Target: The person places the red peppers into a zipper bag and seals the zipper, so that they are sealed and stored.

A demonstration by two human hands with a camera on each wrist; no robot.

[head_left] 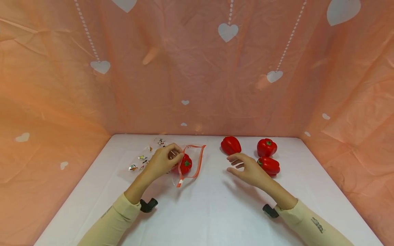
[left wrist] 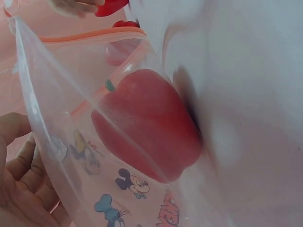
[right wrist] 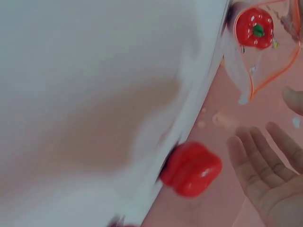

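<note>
My left hand (head_left: 161,160) pinches the near-left edge of the mouth of a clear zip bag (head_left: 200,160) with an orange zip strip and cartoon prints. The bag lies on its side, its mouth spread and facing right. Inside is a red bell pepper (head_left: 186,164), its green stem towards the mouth; the left wrist view shows this pepper (left wrist: 149,127) through the plastic. To the right, my right hand (head_left: 250,171) hovers over the table with fingers apart and nothing in them. It is nearest to a red bell pepper (head_left: 270,166) lying on its side.
Two more red bell peppers stand further back, one bell pepper (head_left: 231,146) beyond my right fingertips and another bell pepper (head_left: 266,148) at the back right. A white cloth covers the table (head_left: 197,215). Orange curtains (head_left: 200,85) with white hearts enclose the back and sides.
</note>
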